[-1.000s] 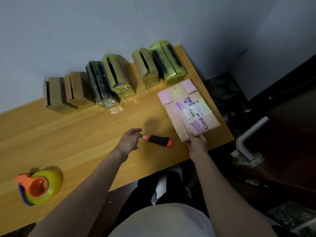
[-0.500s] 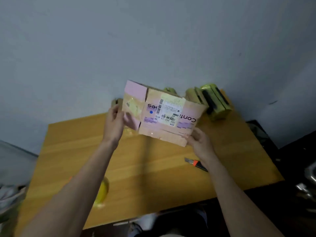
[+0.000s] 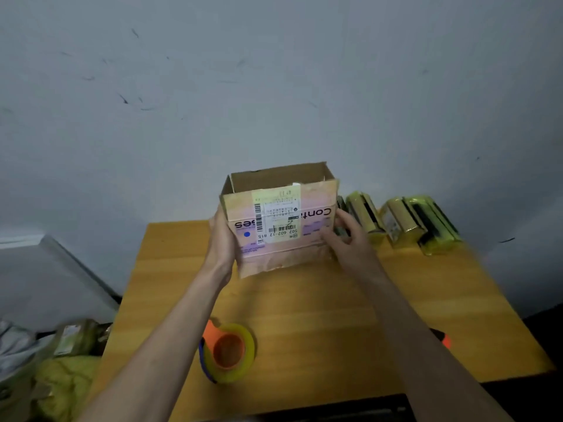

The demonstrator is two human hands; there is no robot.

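Nearest, between the two forearms & well short of the hands: a roll of yellow tape (image 3: 228, 351) on an orange dispenser, lying on the wooden bench (image 3: 304, 315). Beside the R forearm, an orange-tipped cutter (image 3: 443, 341) on the bench, mostly hidden by the arm. Off the bench edge, left of the L forearm, a blurred yellow-green heap (image 3: 64, 382); can't tell what it is. Further out, the L hand (image 3: 222, 239) grips the left side of a cardboard box (image 3: 280, 220), palm against its wall, fingers hidden behind it. The R hand (image 3: 347, 239) holds the box's lower right corner, fingers curled onto the front face. The box sits between both hands over the far part of the bench, upright, top open w/ brown inside showing. Its front is pinkish w/ a white shipping label & barcodes, print upside down, lower edge crumpled; can't tell if the base touches the bench. Just beyond & right of the R hand, foil-wrapped packs (image 3: 420, 223) stand in a row by the wall (image 3: 274, 86), which is grey-white w/ dark scuffs.
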